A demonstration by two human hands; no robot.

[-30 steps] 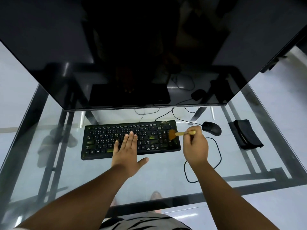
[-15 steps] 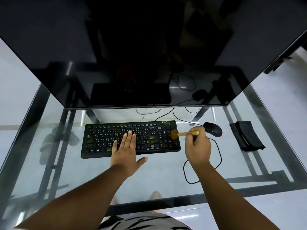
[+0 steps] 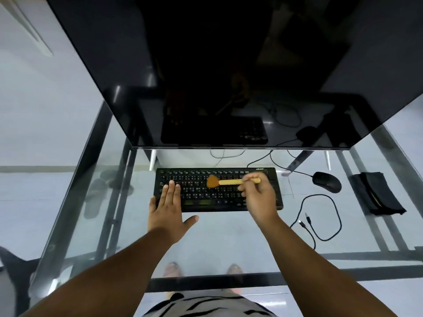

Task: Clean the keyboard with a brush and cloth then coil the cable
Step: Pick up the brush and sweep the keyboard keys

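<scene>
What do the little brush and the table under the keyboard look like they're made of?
The brush: its handle looks like pale wood or bamboo, matte and light tan, with soft orange-brown bristles, fibre unclear. The table: clear glass top, since the floor and feet show through it, on a dark frame, probably metal.

The right hand (image 3: 258, 197) has carried the brush (image 3: 229, 181) leftward from the keyboard's (image 3: 217, 189) right edge to its middle keys, while the left hand (image 3: 167, 209) has slid toward the left end
</scene>
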